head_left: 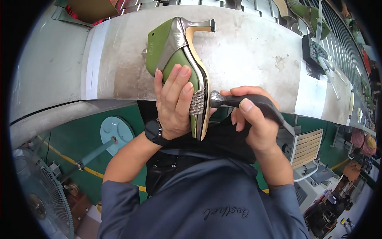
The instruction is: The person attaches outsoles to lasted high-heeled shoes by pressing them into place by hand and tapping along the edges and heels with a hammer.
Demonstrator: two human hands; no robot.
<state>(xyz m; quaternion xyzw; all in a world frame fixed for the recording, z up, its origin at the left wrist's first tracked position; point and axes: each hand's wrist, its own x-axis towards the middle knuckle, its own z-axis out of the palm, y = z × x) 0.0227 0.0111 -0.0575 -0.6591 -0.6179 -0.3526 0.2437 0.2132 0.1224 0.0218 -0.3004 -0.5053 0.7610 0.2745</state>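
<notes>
A high-heeled shoe (178,39) in metallic silver sits on a green last (160,46), its heel up and its sole edge turned to the right. A band of glittering stones (197,102) crosses its front part. My left hand (173,105) is closed round the shoe's front, fingers lying over the green side. In my right hand (258,119) is a hammer (254,102) with a rounded metal head and a dark handle. The hammer's head is at the sole edge beside the stone band; whether it touches cannot be told.
A worn pale workbench (246,51) spans the front, with a roller conveyor behind it. At right on the bench stands a dark block (314,55) with syringe-like tools. Another green last (308,18) lies at the back right. A fan (43,199) stands lower left.
</notes>
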